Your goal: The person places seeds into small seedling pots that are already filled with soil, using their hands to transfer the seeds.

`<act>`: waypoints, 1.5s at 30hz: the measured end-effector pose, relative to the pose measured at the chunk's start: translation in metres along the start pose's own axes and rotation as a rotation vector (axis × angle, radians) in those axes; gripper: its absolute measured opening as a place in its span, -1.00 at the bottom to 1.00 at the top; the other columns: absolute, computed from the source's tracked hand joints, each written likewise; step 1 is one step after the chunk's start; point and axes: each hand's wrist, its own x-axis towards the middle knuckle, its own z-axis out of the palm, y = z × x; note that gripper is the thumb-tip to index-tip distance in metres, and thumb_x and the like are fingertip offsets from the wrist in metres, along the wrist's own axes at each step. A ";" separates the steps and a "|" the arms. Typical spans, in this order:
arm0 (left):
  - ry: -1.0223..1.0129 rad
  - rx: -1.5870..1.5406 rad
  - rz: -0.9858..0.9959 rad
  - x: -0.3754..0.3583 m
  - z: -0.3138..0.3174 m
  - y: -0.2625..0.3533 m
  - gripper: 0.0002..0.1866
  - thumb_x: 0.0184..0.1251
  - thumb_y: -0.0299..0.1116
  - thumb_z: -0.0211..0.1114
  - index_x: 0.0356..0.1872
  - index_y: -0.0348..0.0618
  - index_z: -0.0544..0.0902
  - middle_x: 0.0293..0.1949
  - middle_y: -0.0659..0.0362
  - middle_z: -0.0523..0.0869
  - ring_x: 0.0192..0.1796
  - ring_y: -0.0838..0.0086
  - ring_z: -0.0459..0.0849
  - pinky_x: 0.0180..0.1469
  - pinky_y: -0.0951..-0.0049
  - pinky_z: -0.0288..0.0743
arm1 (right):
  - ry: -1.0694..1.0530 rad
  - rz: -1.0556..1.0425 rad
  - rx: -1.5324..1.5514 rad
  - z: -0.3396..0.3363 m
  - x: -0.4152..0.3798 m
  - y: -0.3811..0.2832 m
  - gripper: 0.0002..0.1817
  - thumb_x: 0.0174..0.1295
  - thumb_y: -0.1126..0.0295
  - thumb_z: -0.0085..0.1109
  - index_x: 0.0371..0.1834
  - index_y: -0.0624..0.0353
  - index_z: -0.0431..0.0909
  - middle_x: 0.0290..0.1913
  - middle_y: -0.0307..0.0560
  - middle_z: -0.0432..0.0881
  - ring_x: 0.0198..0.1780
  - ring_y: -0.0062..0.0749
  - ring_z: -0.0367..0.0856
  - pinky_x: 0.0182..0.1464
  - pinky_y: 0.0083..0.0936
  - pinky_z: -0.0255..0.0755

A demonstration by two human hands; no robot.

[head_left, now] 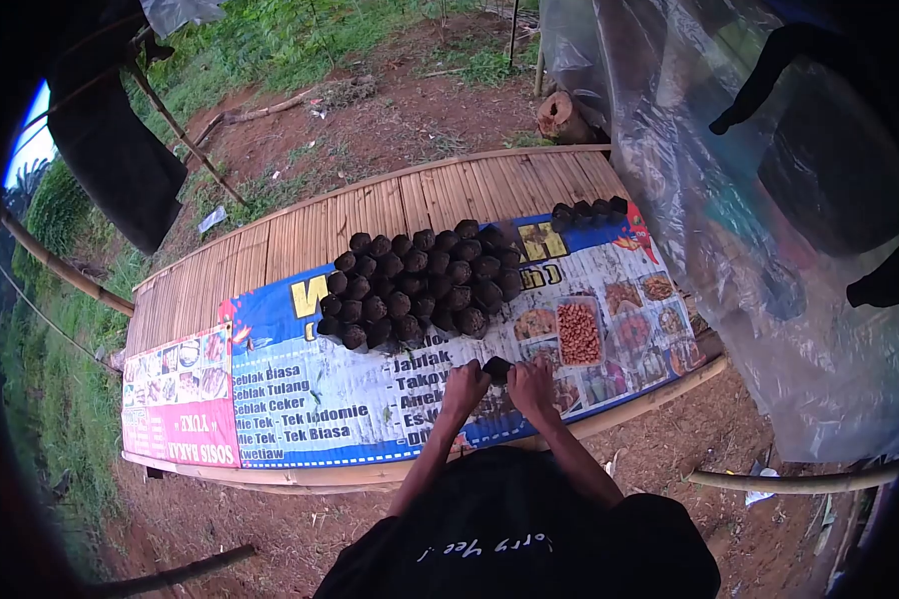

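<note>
Between my two hands is a small black bag (497, 369), resting low over the printed banner (300, 404). My left hand (466, 387) has its fingers closed on the bag's left side, and my right hand (530, 385) pinches its right side. Just beyond them stands a dense group of dark, soil-filled bags (420, 280) on the banner. A clear container of reddish-brown seeds or nuts (578, 332) lies to the right of my right hand. What is inside the held bag cannot be made out.
The banner covers a bamboo-slat table (370, 205). Several more black bags (589, 213) sit at its back right. Clear plastic sheeting (689, 230) hangs on the right, near a cut log (565, 118). Bamboo poles (65, 265) and dark cloth (115, 150) are at the left.
</note>
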 end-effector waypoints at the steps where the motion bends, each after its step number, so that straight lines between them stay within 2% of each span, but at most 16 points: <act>1: -0.023 0.004 -0.007 0.001 0.004 -0.006 -0.78 0.07 -0.34 0.25 -0.50 -0.35 0.56 -0.52 -0.23 0.62 -0.39 -0.16 0.64 -0.28 -0.03 0.50 | -0.032 0.007 -0.023 0.005 -0.001 0.002 -0.67 0.29 0.26 -0.06 -0.49 0.21 0.61 -0.37 0.07 0.69 -0.14 0.02 0.52 0.03 -0.07 0.27; 6: 0.004 -0.220 -0.143 -0.003 0.006 -0.018 -0.78 0.17 -0.32 0.26 -0.33 -0.30 0.55 -0.47 -0.15 0.68 -0.39 -0.10 0.67 -0.32 0.01 0.52 | -0.131 0.107 0.118 0.007 -0.003 0.009 -0.73 0.31 0.28 -0.05 -0.40 0.23 0.56 -0.34 0.13 0.66 -0.13 0.06 0.54 0.03 -0.03 0.30; 7: -0.003 0.031 0.021 -0.008 0.005 -0.024 -0.73 0.20 -0.32 0.26 -0.17 -0.28 0.55 -0.35 -0.14 0.71 -0.30 -0.05 0.70 -0.27 0.06 0.55 | -0.070 0.239 0.275 0.011 -0.002 0.013 -0.79 0.29 0.33 -0.05 -0.33 0.23 0.51 -0.32 0.14 0.64 -0.13 0.07 0.55 0.04 -0.04 0.31; 8: -0.008 0.031 0.017 -0.009 0.008 -0.028 -0.73 0.20 -0.32 0.26 -0.17 -0.28 0.55 -0.35 -0.14 0.71 -0.30 -0.05 0.70 -0.27 0.06 0.55 | -0.006 0.372 0.433 0.015 -0.001 0.016 -0.84 0.28 0.38 -0.04 -0.26 0.23 0.47 -0.31 0.15 0.62 -0.13 0.08 0.55 0.04 -0.05 0.32; 9: -0.023 -0.070 -0.048 -0.011 0.008 -0.030 -0.70 0.20 -0.32 0.26 -0.10 -0.28 0.56 -0.30 -0.14 0.71 -0.25 -0.03 0.70 -0.24 0.08 0.56 | -0.009 0.305 0.541 0.021 -0.005 0.024 -0.73 0.16 0.47 0.06 -0.05 0.22 0.40 -0.19 0.17 0.56 -0.08 0.12 0.53 0.05 -0.11 0.34; 10: -0.039 -0.170 -0.117 -0.015 0.015 -0.041 -0.65 0.19 -0.32 0.27 -0.04 -0.27 0.56 -0.24 -0.15 0.70 -0.20 -0.01 0.70 -0.21 0.09 0.57 | -0.018 0.313 0.543 0.026 -0.008 0.027 -0.73 0.16 0.47 0.06 -0.05 0.22 0.40 -0.19 0.17 0.56 -0.08 0.12 0.53 0.05 -0.11 0.34; 12: -0.050 -0.169 -0.093 -0.016 0.032 -0.056 -0.61 0.15 -0.35 0.29 0.02 -0.25 0.57 -0.22 -0.13 0.69 -0.16 0.01 0.70 -0.17 0.12 0.58 | -0.107 0.103 0.402 0.029 -0.011 0.030 -0.52 0.01 0.52 0.18 0.08 0.18 0.38 -0.07 0.16 0.52 -0.02 0.12 0.50 0.05 -0.11 0.36; 13: -0.072 -0.179 -0.039 -0.015 0.037 -0.060 -0.62 0.12 -0.38 0.31 0.00 -0.26 0.57 -0.22 -0.12 0.69 -0.15 0.01 0.69 -0.14 0.12 0.58 | -0.235 0.146 0.399 0.028 -0.012 0.029 -0.36 -0.08 0.48 0.30 0.18 0.15 0.35 0.00 0.16 0.49 0.03 0.12 0.48 0.05 -0.13 0.39; 21: 0.018 -0.176 0.127 -0.007 0.046 -0.053 -0.61 0.10 -0.49 0.35 0.01 -0.27 0.58 -0.15 -0.06 0.69 -0.26 0.17 0.72 -0.20 0.29 0.59 | -0.133 0.190 0.588 0.024 -0.001 0.024 -0.31 -0.21 0.48 0.47 0.12 0.14 0.43 -0.04 0.11 0.56 0.05 0.03 0.54 0.10 -0.19 0.42; 24: -0.034 -0.307 -0.005 0.002 0.021 -0.001 -0.58 0.11 -0.58 0.27 0.07 -0.25 0.58 -0.20 -0.04 0.67 -0.26 0.24 0.71 -0.21 0.32 0.57 | -0.080 0.226 0.656 0.002 0.010 0.030 -0.31 -0.21 0.49 0.49 0.11 0.16 0.45 -0.06 0.08 0.58 0.01 -0.03 0.59 0.07 -0.26 0.47; 29: 0.099 -0.331 0.195 0.031 0.022 0.062 -0.48 0.16 -0.58 0.28 0.22 -0.21 0.50 -0.17 0.02 0.62 -0.21 0.34 0.67 -0.10 0.36 0.52 | -0.002 0.272 0.822 -0.057 0.049 0.044 -0.36 -0.10 0.51 0.49 0.11 0.29 0.42 -0.04 0.00 0.61 -0.05 -0.32 0.66 -0.03 -0.41 0.55; 33: 0.038 -0.348 0.200 0.067 0.050 0.083 -0.40 0.22 -0.54 0.26 0.33 -0.15 0.39 -0.01 -0.01 0.50 -0.12 0.33 0.65 -0.05 0.37 0.52 | 0.008 0.277 0.780 -0.076 0.079 0.077 -0.37 -0.10 0.47 0.51 0.09 0.28 0.44 -0.08 0.04 0.64 -0.03 -0.31 0.66 -0.03 -0.41 0.54; 36: 0.048 -0.343 0.119 0.100 0.074 0.095 -0.39 0.21 -0.48 0.30 0.33 -0.20 0.38 -0.03 -0.03 0.51 -0.11 0.29 0.64 -0.02 0.32 0.51 | -0.016 0.238 0.677 -0.070 0.109 0.111 -0.39 -0.09 0.43 0.52 0.06 0.29 0.46 -0.11 0.04 0.65 -0.05 -0.30 0.66 -0.03 -0.41 0.53; 38: 0.147 -0.236 0.194 0.123 0.092 0.097 -0.41 0.20 -0.43 0.31 0.30 -0.25 0.40 -0.06 -0.06 0.54 -0.18 0.28 0.67 -0.10 0.34 0.51 | -0.011 0.215 0.591 -0.065 0.131 0.127 -0.42 -0.07 0.39 0.51 0.04 0.29 0.49 -0.11 0.04 0.66 -0.07 -0.27 0.67 -0.04 -0.41 0.53; 40: 0.132 -0.259 0.113 0.148 0.102 0.102 -0.41 0.21 -0.41 0.31 0.29 -0.28 0.40 -0.05 -0.08 0.52 -0.16 0.26 0.68 -0.16 0.36 0.52 | -0.013 0.262 0.641 -0.042 0.155 0.150 -0.42 -0.12 0.36 0.51 0.01 0.27 0.51 -0.13 0.14 0.67 -0.04 -0.06 0.66 -0.03 -0.27 0.52; 45: 0.122 -0.264 -0.026 0.213 0.147 0.078 -0.33 0.19 -0.26 0.33 0.27 -0.38 0.34 0.01 -0.24 0.47 0.00 -0.08 0.57 0.03 0.14 0.48 | -0.091 0.299 0.642 -0.003 0.211 0.181 -0.42 -0.16 0.36 0.48 0.00 0.24 0.52 -0.15 0.19 0.66 -0.05 0.06 0.64 -0.05 -0.23 0.51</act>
